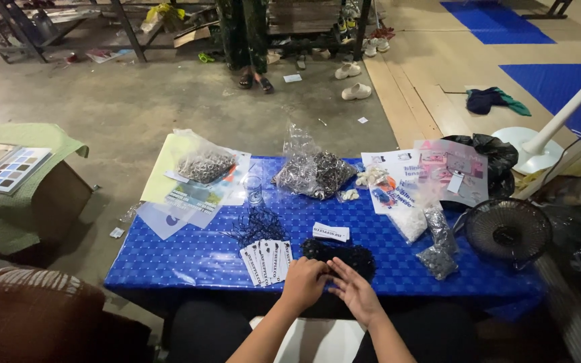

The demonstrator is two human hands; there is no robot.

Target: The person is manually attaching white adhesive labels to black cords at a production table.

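Close together at the near edge of the blue table (pixel 189 259), the left hand (pixel 302 284) and right hand (pixel 352 290) pinch a small dark mesh piece (pixel 341 256) in their fingers, keeping it flat beside the fanned white cards (pixel 266 259)

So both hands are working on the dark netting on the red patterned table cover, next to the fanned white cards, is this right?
Not quite: the table cover is blue, not red, as the head view shows. The rest holds: the left hand and right hand are on the dark netting, beside the fanned white cards.
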